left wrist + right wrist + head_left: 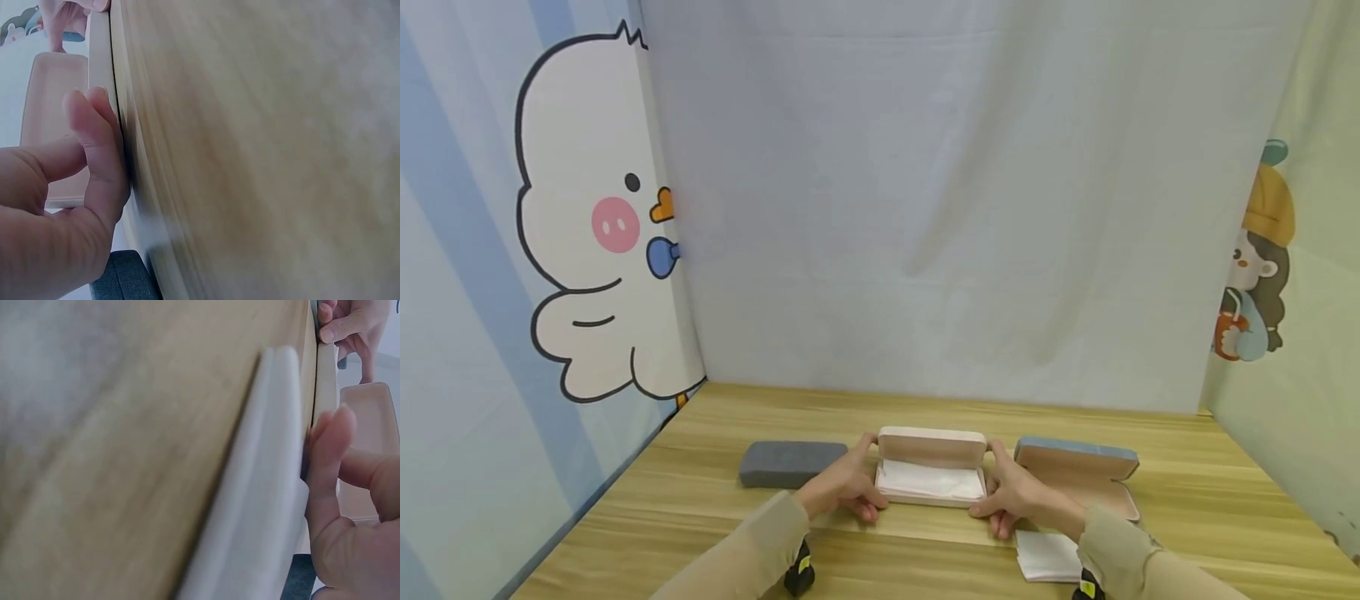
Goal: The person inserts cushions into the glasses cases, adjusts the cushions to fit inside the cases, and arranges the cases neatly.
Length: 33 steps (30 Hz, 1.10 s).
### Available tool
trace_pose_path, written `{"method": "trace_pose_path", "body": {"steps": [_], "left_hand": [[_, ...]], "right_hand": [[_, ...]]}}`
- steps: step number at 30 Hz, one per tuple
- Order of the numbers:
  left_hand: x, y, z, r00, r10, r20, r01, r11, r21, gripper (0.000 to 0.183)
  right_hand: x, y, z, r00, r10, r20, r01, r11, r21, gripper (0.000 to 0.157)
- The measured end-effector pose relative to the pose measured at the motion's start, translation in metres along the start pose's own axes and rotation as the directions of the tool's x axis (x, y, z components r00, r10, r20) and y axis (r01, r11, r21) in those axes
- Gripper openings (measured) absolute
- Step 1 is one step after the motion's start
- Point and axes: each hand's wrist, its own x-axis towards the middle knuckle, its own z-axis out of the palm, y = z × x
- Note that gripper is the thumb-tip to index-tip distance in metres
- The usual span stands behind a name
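A white glasses case (932,502) lies with its lid raised on the table, in the middle of the head view. Inside its base is a folded white cloth (931,480). My left hand (844,483) grips the case's left end, the index finger up at the lid's corner and the thumb low by the front. At the right end my right hand (1011,493) holds it in the same way. Both wrist views show the pinkish inner lid (65,181) beyond the fingers. The fingertips' exact contact is partly hidden.
A closed dark grey glasses case (790,464) lies left of the left hand. To the right, a blue glasses case (1078,450) stands with its lid up, partly behind my right arm. A folded white cloth (1047,557) lies by my right wrist. Curtains (940,208) surround the table.
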Motion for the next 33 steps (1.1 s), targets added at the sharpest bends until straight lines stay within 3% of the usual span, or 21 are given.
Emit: {"method": "trace_pose_path", "body": {"steps": [9, 21, 33], "left_hand": [[0.0000, 0.0007, 0.0002, 1.000, -0.014, 0.014, 0.014, 0.999, -0.051, 0.091], [0.0011, -0.0004, 0.0008, 1.000, -0.008, 0.025, 0.010, 0.997, -0.073, 0.082], [0.0023, -0.0012, -0.0020, 0.999, 0.020, 0.049, -0.016, 0.997, -0.082, 0.077]], "right_hand": [[-0.0013, 0.0002, 0.0011, 0.999, 0.001, 0.035, -0.005, 0.995, 0.105, 0.078], [-0.0022, 0.0002, 0.0016, 0.999, 0.012, 0.041, -0.017, 0.992, 0.125, 0.067], [-0.0019, 0.0001, 0.0028, 0.999, 0.024, 0.024, -0.028, 0.990, 0.135, 0.067]]}}
